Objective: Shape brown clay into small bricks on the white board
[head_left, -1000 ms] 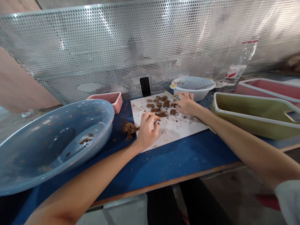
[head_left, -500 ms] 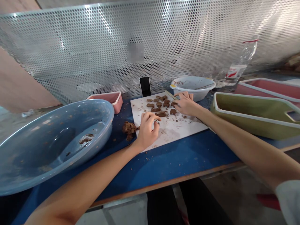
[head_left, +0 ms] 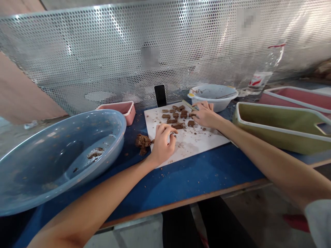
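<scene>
Perforated metal screen (head_left: 124, 51) behind blue table (head_left: 186, 182)

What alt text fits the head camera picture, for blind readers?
A person's left hand and right hand are at a white board bearing brown pieces; a large blue basin stands left, a green bin right, on a blue table.

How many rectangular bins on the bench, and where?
3: a small pink bin, partly hidden behind the large blue basin; an olive-green bin at right; a reddish-pink bin just behind that one. Others could be hidden.
</scene>
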`<act>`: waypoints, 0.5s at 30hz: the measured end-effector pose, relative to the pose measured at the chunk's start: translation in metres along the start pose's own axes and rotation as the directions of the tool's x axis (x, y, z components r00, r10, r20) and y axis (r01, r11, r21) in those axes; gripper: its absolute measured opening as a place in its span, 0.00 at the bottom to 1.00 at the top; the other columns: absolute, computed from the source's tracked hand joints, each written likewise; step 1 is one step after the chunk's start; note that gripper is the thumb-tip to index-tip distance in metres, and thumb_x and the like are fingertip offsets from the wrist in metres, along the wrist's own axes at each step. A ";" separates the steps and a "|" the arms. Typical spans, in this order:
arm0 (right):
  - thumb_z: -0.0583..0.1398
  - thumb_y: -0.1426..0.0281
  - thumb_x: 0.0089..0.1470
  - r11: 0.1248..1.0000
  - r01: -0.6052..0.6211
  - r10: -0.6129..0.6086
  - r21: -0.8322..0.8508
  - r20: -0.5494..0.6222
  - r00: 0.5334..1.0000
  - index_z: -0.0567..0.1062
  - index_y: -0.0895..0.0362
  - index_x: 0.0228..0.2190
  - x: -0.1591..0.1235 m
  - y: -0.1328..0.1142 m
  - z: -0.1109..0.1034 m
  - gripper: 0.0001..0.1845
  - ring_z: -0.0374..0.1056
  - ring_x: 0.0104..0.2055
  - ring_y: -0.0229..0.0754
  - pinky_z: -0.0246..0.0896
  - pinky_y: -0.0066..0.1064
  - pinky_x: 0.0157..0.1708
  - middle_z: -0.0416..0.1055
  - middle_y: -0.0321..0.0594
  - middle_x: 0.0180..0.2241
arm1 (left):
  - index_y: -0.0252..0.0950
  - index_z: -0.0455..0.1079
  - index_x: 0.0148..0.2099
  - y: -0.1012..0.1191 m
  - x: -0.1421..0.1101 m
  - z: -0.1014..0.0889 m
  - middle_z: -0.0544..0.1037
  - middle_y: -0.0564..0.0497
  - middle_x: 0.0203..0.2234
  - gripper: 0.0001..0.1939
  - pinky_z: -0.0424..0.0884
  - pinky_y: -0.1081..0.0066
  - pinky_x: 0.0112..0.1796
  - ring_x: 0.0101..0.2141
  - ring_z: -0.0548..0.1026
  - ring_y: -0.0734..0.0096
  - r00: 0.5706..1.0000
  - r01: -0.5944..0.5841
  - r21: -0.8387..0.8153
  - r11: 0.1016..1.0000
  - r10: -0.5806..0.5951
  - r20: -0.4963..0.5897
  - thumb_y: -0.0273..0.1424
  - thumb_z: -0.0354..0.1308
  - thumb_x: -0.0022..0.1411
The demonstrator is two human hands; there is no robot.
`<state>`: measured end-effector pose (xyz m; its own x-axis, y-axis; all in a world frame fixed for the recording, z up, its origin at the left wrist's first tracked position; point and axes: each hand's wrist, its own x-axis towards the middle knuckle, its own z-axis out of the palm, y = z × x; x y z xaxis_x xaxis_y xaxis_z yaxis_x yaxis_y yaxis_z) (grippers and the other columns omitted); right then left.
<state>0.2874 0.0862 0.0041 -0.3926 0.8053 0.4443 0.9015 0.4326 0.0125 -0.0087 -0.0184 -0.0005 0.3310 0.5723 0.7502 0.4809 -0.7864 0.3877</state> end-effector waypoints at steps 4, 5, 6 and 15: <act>0.53 0.62 0.68 1.000 -0.007 0.007 0.002 -0.022 1.000 0.87 0.53 0.48 0.000 -0.001 0.000 0.24 0.55 0.67 0.71 0.51 0.63 0.57 0.67 0.56 0.68 | 0.40 0.70 0.45 0.000 -0.001 0.000 0.74 0.46 0.42 0.11 0.72 0.56 0.50 0.46 0.72 0.58 1.000 0.004 0.001 1.000 -0.004 0.001 0.20 0.51 0.71; 0.53 0.62 0.69 1.000 -0.005 0.006 0.003 -0.022 1.000 0.87 0.53 0.47 0.000 -0.002 0.000 0.24 0.55 0.66 0.71 0.51 0.63 0.57 0.67 0.56 0.68 | 0.40 0.70 0.47 0.000 -0.001 0.000 0.74 0.46 0.43 0.11 0.73 0.56 0.49 0.46 0.72 0.58 1.000 0.012 -0.006 1.000 -0.012 -0.009 0.20 0.52 0.71; 0.53 0.62 0.69 1.000 -0.004 0.004 0.005 -0.024 1.000 0.87 0.53 0.46 0.000 -0.002 0.000 0.24 0.55 0.66 0.70 0.51 0.63 0.57 0.67 0.56 0.68 | 0.41 0.69 0.50 0.000 -0.002 0.001 0.74 0.46 0.44 0.11 0.73 0.57 0.48 0.46 0.72 0.58 0.999 0.024 -0.018 1.000 -0.024 -0.023 0.21 0.52 0.71; 0.51 0.65 0.70 1.000 -0.001 0.004 0.031 -0.084 0.996 0.83 0.54 0.56 0.001 -0.016 -0.014 0.25 0.56 0.65 0.69 0.51 0.62 0.59 0.67 0.56 0.65 | 0.42 0.61 0.61 -0.008 -0.005 0.007 0.72 0.43 0.47 0.15 0.76 0.58 0.45 0.42 0.72 0.61 0.985 0.107 -0.112 0.988 -0.120 -0.121 0.28 0.55 0.76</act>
<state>0.2751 0.0747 0.0174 -0.3723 0.7702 0.5179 0.8959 0.4440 -0.0163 -0.0085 -0.0140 -0.0109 0.1704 0.6306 0.7572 0.4199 -0.7417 0.5231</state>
